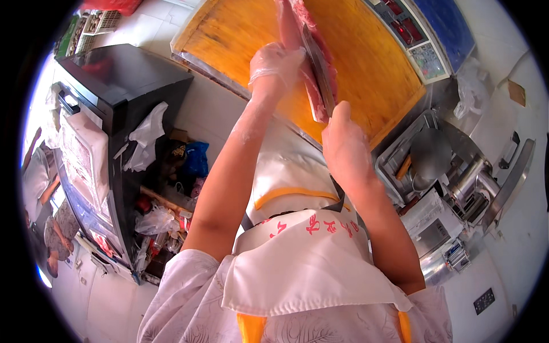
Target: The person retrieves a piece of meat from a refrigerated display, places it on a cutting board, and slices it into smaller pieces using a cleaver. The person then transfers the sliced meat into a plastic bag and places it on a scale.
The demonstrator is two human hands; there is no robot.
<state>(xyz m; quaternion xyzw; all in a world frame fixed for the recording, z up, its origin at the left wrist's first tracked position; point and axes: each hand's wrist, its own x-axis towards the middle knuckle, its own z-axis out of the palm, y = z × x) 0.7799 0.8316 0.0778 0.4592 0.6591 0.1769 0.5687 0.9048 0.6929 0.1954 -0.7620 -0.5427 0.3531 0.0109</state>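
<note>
A long strip of raw pink meat (pixel 290 26) lies lengthwise on the yellow cutting board (pixel 377 74) ahead of me. My left hand (pixel 273 68), in a thin clear plastic glove, is closed on the meat at its left side. My right hand (pixel 346 148) grips the knife's handle, mostly hidden by my fingers. The long blade (pixel 317 63) lies along the meat, pointing away from me.
A dark cabinet (pixel 126 71) stands left, with bags and mixed items (pixel 163 220) beside it. Two people (pixel 60 234) (pixel 37 183) are at the far left. Right are a sink (pixel 394 171), metal grinder (pixel 469 180), plastic bag (pixel 469 91) and tray of small items (pixel 406 31).
</note>
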